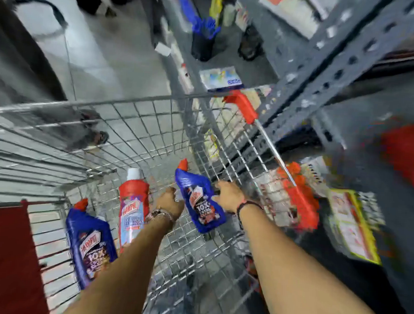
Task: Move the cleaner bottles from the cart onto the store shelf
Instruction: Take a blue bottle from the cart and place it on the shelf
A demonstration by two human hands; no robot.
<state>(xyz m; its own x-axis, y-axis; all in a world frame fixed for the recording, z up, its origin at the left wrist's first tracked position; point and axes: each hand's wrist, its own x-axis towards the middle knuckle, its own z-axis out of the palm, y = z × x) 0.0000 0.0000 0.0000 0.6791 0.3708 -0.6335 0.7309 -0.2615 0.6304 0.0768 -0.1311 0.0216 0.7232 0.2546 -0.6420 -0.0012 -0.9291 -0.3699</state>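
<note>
Inside the cart (135, 118), both my hands — left (170, 202), right (227, 197) — close around one blue bottle (199, 200); two more lie near the left wall.

Shop aisle: wire cart (131, 106), stocked metal shelving (340, 65).

I'm seeing two blue bottles (199, 200) (90, 244) with red caps, a red bottle (133, 208) with a white cap, a silver wire cart (130, 118) and a grey shelf (332, 74).

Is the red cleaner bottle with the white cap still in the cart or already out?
In. The red bottle sits inside the wire cart, behind the left hand, between two blue bottles.
</note>
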